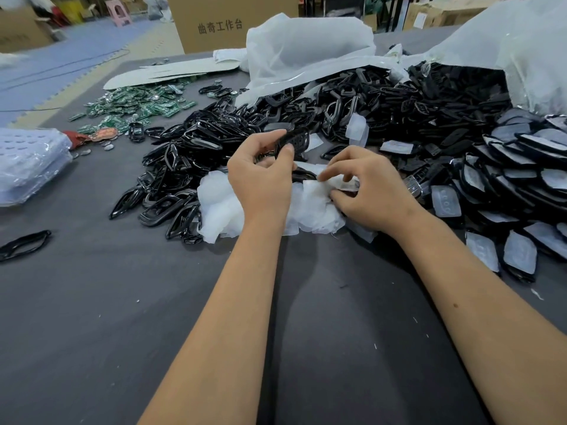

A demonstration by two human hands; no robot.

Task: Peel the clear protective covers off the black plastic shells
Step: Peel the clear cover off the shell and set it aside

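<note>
My left hand (pixel 264 176) grips a bare black plastic shell (pixel 294 142), lifted a little above the table. My right hand (pixel 368 188) pinches a clear protective cover (pixel 316 185) low over a heap of peeled clear covers (pixel 221 204). To the right lie several black shells still wearing clear covers (pixel 518 250). A big pile of black shells and frames (pixel 337 108) spreads behind both hands.
The grey table (pixel 122 302) holds green circuit boards (pixel 135 108) at the back left and a stack of clear trays (pixel 27 167) at the left edge. White plastic bags (pixel 306 44) and a cardboard box (pixel 214 23) stand behind. A lone black frame (pixel 24 243) lies at left.
</note>
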